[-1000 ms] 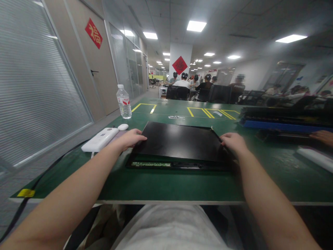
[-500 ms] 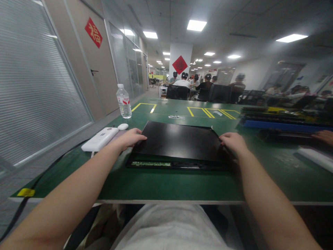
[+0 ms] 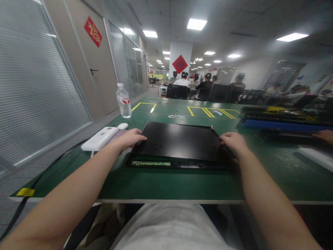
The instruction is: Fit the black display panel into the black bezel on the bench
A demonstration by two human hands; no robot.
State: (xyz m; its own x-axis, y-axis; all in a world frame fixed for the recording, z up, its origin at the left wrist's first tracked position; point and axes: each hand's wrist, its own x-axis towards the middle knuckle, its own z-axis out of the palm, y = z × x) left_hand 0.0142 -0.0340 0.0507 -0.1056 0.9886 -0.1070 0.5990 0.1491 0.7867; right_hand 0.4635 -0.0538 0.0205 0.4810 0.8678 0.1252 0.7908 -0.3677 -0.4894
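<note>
A glossy black display panel (image 3: 179, 140) lies slightly askew over a black frame (image 3: 197, 165) on the table. Along the frame's near edge a green circuit board strip (image 3: 151, 163) is exposed. At the panel's left edge, my left hand (image 3: 131, 138) pinches it, thumb on top and the other fingers partly hidden. My right hand (image 3: 233, 141) grips the panel's right edge between thumb and fingers. Much of the frame is hidden beneath the panel.
Left of the panel are a white power bank-like device (image 3: 100, 138), a small white oval object (image 3: 122, 126) and a water bottle (image 3: 123, 101). Dark panels and a blue strip (image 3: 275, 125) lie to the right, near another person's hand (image 3: 324, 135). Yellow tape (image 3: 144, 103) marks the green table.
</note>
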